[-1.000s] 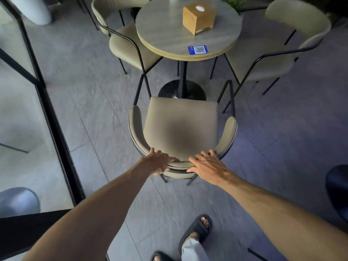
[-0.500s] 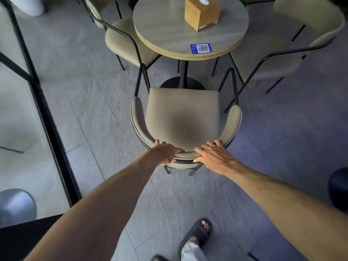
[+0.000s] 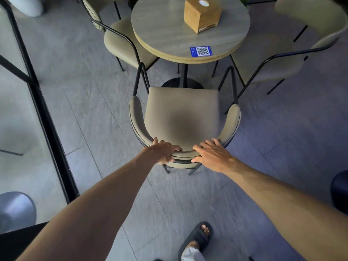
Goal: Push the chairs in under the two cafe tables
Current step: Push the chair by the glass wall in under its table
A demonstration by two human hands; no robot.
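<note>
Here, both hands, left hand [image 3: 163,151] and right hand [image 3: 213,155], grasp the chair [image 3: 180,113] backrest on grey floor tiles [image 3: 79,76].

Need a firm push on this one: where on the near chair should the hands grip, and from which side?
Grip the top rim of the curved backrest of the near chair, coming from behind it. The left hand and right hand sit either side of its middle, so the push looks balanced. The seat faces the round table, front edge near the pedestal base.
</note>
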